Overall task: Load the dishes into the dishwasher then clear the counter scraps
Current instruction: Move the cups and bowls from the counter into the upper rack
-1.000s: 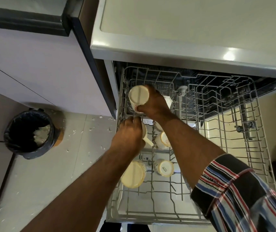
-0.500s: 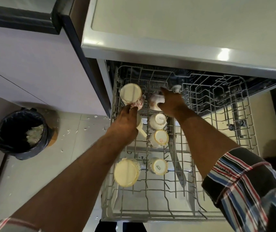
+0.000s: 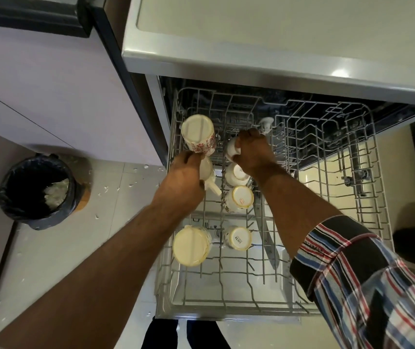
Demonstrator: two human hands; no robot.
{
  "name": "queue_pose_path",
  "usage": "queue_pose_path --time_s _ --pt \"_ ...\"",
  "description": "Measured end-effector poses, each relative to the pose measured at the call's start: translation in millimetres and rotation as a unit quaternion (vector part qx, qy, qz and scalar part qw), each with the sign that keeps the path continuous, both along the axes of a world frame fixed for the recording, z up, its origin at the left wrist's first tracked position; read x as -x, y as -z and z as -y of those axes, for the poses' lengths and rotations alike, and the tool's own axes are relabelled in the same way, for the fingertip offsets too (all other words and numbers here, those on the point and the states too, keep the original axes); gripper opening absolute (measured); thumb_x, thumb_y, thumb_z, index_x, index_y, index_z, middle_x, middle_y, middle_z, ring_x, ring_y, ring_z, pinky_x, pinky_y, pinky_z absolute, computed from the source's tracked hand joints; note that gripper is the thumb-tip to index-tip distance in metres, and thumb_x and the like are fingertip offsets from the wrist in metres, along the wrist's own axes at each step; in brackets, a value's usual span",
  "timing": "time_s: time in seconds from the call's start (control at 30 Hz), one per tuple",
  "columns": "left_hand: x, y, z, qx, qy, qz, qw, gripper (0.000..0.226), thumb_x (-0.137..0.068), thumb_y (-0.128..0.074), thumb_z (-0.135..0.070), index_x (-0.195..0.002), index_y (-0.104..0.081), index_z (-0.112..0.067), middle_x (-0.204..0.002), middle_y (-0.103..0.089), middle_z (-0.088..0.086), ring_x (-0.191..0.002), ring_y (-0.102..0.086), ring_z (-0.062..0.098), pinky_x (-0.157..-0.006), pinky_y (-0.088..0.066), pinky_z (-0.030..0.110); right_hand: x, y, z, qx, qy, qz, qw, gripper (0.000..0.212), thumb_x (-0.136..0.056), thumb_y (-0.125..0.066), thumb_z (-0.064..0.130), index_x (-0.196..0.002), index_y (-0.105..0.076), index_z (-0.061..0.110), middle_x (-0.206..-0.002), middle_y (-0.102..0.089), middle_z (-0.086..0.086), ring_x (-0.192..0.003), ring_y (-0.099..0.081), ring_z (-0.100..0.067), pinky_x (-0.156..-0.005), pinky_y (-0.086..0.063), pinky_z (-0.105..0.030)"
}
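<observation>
Small cup (image 3: 232,150) was gripped by right hand (image 3: 254,152), white mug (image 3: 207,172) by left hand (image 3: 183,182); both inverted in rack (image 3: 367,172), presumably for drainage.

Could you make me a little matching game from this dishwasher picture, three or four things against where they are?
Things:
1. flowered mug
2. bin
3. printed cup
4. right hand

Places:
A. on the floor, left of the dishwasher
B. far left corner of the rack, upside down
C. near part of the rack, beside a big upturned mug
D. gripping a small white cup at the back of the middle row

Pairs: 1-B, 2-A, 3-C, 4-D
</observation>
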State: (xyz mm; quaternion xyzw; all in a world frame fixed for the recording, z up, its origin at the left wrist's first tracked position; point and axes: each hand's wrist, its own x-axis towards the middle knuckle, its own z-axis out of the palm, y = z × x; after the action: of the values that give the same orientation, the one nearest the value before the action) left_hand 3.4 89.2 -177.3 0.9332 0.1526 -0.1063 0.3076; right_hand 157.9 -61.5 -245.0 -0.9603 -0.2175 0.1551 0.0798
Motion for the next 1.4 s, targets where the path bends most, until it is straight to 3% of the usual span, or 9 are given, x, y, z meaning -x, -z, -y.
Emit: queue_pose_path --time_s 0.2,0.33,0.43,0.53,0.63,0.7,0.9,1.17,1.4 --pt "13.7 2.3 -1.3 0.021 -0.016 -0.005 1.000 0.054 -0.091 -0.063 -0.006 -0.142 -0.049 -0.017 -0.147 -0.044 0.011 -0.128 -0.052 0.032 -0.106 -0.048 0.046 0.2 -16.0 1.6 -0.051 0.043 -0.057 0.996 0.029 -0.094 -0.066 0.020 -0.119 -0.063 0.006 -0.135 -0.058 -0.017 -0.122 -0.057 -0.036 -0.103 -0.047 -0.043" --pt "29.7 -5.4 1.2 0.021 0.002 -0.049 0.999 0.042 -0.095 -0.058 -0.008 -0.135 -0.058 -0.018 -0.139 -0.055 0.013 -0.120 -0.058 0.030 -0.099 -0.048 0.034 26.2 -46.2 -5.8 -0.113 0.103 -0.055 0.987 0.018 -0.090 -0.062 0.016 -0.106 -0.068 0.018 -0.115 -0.070 -0.005 -0.103 -0.067 -0.024 -0.087 -0.056 -0.035" --pt "45.0 -8.8 5.7 0.019 0.028 -0.111 0.993 0.041 -0.096 -0.052 -0.004 -0.134 -0.059 -0.018 -0.131 -0.062 0.010 -0.115 -0.061 0.027 -0.090 -0.047 0.029 73.7 -70.7 -7.4 -0.144 0.071 -0.235 0.959 0.021 -0.086 -0.069 0.012 -0.106 -0.072 0.018 -0.100 -0.072 0.003 -0.094 -0.070 -0.021 -0.086 -0.059 -0.038" --pt "57.7 -8.4 14.9 -0.002 0.069 -0.183 0.981 0.040 -0.097 -0.054 -0.007 -0.136 -0.054 -0.014 -0.128 -0.063 0.011 -0.114 -0.062 0.028 -0.090 -0.049 0.032 130.5 -78.1 -0.3 -0.110 -0.030 -0.391 0.914 0.064 -0.075 -0.081 0.004 -0.133 -0.057 0.011 -0.119 -0.065 -0.002 -0.108 -0.064 -0.020 -0.093 -0.056 -0.035" --pt "66.0 -7.0 20.8 -0.008 0.058 -0.223 0.973 0.042 -0.096 -0.061 -0.011 -0.136 -0.049 -0.008 -0.130 -0.060 0.014 -0.119 -0.059 0.031 -0.096 -0.048 0.036 169.5 -60.6 4.8 -0.052 -0.081 -0.360 0.928 0.107 -0.064 -0.092 0.015 -0.152 -0.032 0.013 -0.140 -0.056 -0.007 -0.120 -0.057 -0.024 -0.094 -0.049 -0.032" --pt "68.5 -5.7 22.4 -0.015 0.047 -0.222 0.974 0.038 -0.096 -0.061 -0.012 -0.131 -0.050 -0.006 -0.126 -0.061 0.016 -0.116 -0.060 0.032 -0.095 -0.049 0.038 187.1 -48.8 7.0 -0.055 -0.093 -0.339 0.935 0.115 -0.060 -0.094 0.017 -0.154 -0.026 0.015 -0.136 -0.060 -0.010 -0.116 -0.061 -0.028 -0.091 -0.051 -0.036" --pt "83.9 0.9 29.5 -0.061 0.086 -0.221 0.970 0.029 -0.096 -0.061 -0.014 -0.124 -0.055 -0.006 -0.123 -0.062 0.015 -0.114 -0.060 0.031 -0.091 -0.050 0.036 218.8 -43.4 22.6 -0.115 -0.084 -0.302 0.943 0.090 -0.065 -0.092 0.015 -0.142 -0.046 0.009 -0.126 -0.065 -0.011 -0.112 -0.063 -0.027 -0.089 -0.049 -0.031" --pt "110.8 4.1 37.3 -0.048 0.068 -0.200 0.976 0.029 -0.095 -0.063 -0.013 -0.122 -0.057 -0.010 -0.116 -0.066 0.012 -0.106 -0.064 0.029 -0.091 -0.056 0.041 239.3 -45.0 30.6 -0.088 -0.075 -0.309 0.944 0.092 -0.071 -0.089 0.022 -0.148 -0.038 0.014 -0.128 -0.066 -0.009 -0.114 -0.063 -0.028 -0.095 -0.052 -0.042" --pt "119.8 3.8 39.3 -0.039 0.052 -0.169 0.984 0.036 -0.092 -0.065 -0.012 -0.128 -0.057 -0.012 -0.118 -0.065 0.011 -0.104 -0.064 0.027 -0.090 -0.056 0.041 230.8 -55.7 32.1 -0.062 -0.066 -0.318 0.944 0.085 -0.081 -0.082 0.023 -0.151 -0.037 0.007 -0.147 -0.053 -0.010 -0.129 -0.055 -0.027 -0.104 -0.046 -0.036"
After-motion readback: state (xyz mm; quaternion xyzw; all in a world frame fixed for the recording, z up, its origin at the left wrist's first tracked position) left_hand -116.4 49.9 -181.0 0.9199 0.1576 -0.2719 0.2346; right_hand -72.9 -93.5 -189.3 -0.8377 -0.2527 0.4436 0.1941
